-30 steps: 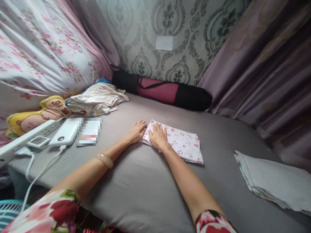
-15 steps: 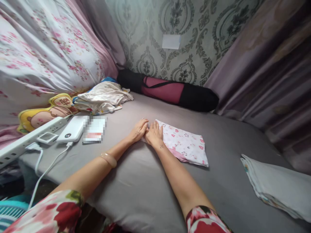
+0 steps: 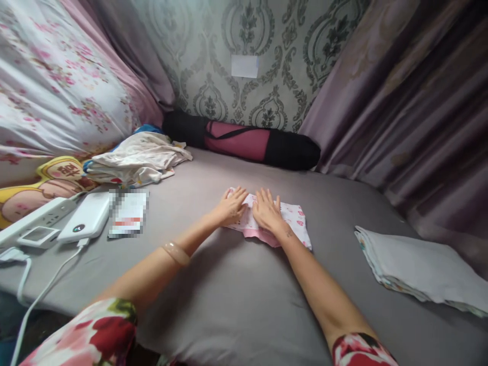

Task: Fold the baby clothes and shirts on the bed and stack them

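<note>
Both arms are stretching forward over the grey bed sheet (image 3: 236, 305), elbows low, forearms converging on the folded cloth (image 3: 284, 223), a small white piece with pink prints lying flat near the middle of the bed. The left hand (image 3: 231, 207) is lying palm down, fingers spread and loose, resting on the left end of the cloth; it is pressing, not gripping anything. A pale bangle (image 3: 176, 252) is sitting on the left wrist. The right hand (image 3: 268, 212) is lying flat on top of the cloth just right of the left hand, fingers splayed and pointing away from the body, palm pushing down; nothing is clenched in it either. The two hands are nearly touching, thumbs close together. A pink edge of the cloth is showing under the right wrist. Well to the right of the cloth, a stack of folded laundry (image 3: 415, 267) is lying on the sheet. Behind the cloth, against the wall, a black and pink roll bag (image 3: 244, 142) is lying on its side. Left of the cloth, a loose heap of clothes (image 3: 137, 160) is sitting by the floral bedding, and nearer the body a white power bank (image 3: 86, 223) with a cable is lying beside a power strip (image 3: 36, 218).
</note>
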Demonstrator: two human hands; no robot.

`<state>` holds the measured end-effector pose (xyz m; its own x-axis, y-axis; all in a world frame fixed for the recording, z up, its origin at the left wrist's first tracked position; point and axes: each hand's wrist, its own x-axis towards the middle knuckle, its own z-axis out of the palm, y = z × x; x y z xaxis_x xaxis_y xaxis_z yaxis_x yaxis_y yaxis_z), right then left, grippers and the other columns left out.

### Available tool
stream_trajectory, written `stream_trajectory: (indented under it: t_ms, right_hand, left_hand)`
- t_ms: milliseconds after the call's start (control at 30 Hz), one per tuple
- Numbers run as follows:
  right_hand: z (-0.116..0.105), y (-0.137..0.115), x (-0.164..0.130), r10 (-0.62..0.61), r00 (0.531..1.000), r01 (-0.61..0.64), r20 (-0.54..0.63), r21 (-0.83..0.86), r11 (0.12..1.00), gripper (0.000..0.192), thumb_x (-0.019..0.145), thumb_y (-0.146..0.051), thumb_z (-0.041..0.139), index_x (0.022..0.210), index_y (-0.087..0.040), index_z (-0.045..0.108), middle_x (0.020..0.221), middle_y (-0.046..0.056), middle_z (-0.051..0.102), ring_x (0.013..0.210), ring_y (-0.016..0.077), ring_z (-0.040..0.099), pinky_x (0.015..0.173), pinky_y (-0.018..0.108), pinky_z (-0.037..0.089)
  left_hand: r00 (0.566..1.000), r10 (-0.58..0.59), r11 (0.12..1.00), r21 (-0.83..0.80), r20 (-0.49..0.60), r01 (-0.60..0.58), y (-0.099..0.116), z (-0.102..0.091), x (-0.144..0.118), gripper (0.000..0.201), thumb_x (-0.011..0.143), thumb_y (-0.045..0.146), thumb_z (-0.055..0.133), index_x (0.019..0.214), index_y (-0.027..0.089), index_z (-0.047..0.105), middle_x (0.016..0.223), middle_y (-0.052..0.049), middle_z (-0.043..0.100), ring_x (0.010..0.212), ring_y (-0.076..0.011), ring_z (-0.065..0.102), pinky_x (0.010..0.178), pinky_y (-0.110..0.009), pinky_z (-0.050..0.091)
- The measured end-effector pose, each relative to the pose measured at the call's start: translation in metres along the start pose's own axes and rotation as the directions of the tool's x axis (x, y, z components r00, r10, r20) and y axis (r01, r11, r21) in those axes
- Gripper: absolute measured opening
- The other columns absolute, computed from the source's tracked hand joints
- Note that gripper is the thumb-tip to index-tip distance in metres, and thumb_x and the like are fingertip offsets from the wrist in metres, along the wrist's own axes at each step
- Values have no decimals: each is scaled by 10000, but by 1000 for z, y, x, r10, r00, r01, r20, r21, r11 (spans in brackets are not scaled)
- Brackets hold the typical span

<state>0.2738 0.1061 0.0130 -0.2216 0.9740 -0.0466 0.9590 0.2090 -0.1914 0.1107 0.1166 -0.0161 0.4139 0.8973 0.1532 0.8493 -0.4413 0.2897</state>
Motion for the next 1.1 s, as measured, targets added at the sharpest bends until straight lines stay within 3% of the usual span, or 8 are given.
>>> stream_trajectory:
  t_ms: [167, 300, 433, 633, 767, 1000, 1100]
  right_hand:
    - [24, 40, -2, -12, 999, 10, -37, -39, 999, 602, 971, -302, 216, 1533, -97, 282, 1624, 101, 191, 1502, 269, 103, 1185, 557, 37]
    - [41, 51, -3, -9, 1000, 8, -22, -44, 999, 594, 978, -313, 217, 1534, -117, 290, 1620, 91, 213, 1497, 256, 132, 1190, 526, 45]
    - [50, 49, -3, 7, 1000, -7, -13, -33, 999, 587, 987, -320, 205, 1536, -132, 296, 1615, 80, 237, 1487, 239, 182, 1199, 476, 59]
    - [31, 43, -8, 15, 999, -14, 43, -15, 1000, 586, 986, -312, 215, 1537, -130, 296, 1615, 92, 231, 1486, 247, 190, 1193, 482, 105]
    - [20, 49, -13, 53, 998, -55, -39, -39, 998, 576, 990, -292, 208, 1529, -121, 314, 1612, 115, 232, 1491, 253, 171, 1191, 493, 71]
    - [47, 69, -10, 106, 992, -109, -63, -48, 993, 571, 1006, -338, 206, 1522, -125, 324, 1597, 113, 279, 1477, 254, 210, 1189, 498, 69]
    - [42, 65, -12, 104, 993, -106, -56, -32, 994, 571, 1008, -337, 197, 1521, -123, 326, 1599, 113, 273, 1477, 256, 208, 1185, 508, 90]
  left_hand:
    - [995, 104, 993, 64, 8, -104, 29, 25, 19, 543, 992, 342, 278, 1481, 118, 360, 1564, -152, 334, 1481, -287, 221, 1193, -533, 155]
    - [994, 102, 988, 116, 35, -105, 29, 50, 26, 538, 1007, 330, 247, 1457, 80, 402, 1543, -177, 365, 1459, -314, 272, 1185, -543, 171]
    - [996, 90, 987, 131, 19, -91, 25, 64, 27, 521, 1014, 343, 226, 1445, 135, 431, 1523, -158, 407, 1434, -305, 327, 1173, -563, 191]
    - [993, 96, 985, 136, 64, -103, 27, 51, 29, 504, 1008, 339, 258, 1432, 134, 437, 1512, -171, 419, 1417, -314, 354, 1158, -581, 214]
    - [997, 75, 984, 163, -1, -73, 19, 45, 29, 522, 1016, 349, 237, 1448, 116, 413, 1541, -162, 375, 1454, -297, 284, 1181, -558, 164]
    - [996, -15, 988, 153, 89, 2, 7, 51, 26, 554, 1015, 367, 240, 1464, 73, 375, 1553, -188, 339, 1444, -331, 294, 1155, -597, 188]
    - [997, 6, 988, 151, 82, -19, 8, 49, 26, 543, 1013, 357, 246, 1458, 78, 384, 1545, -197, 349, 1440, -332, 303, 1149, -593, 202]
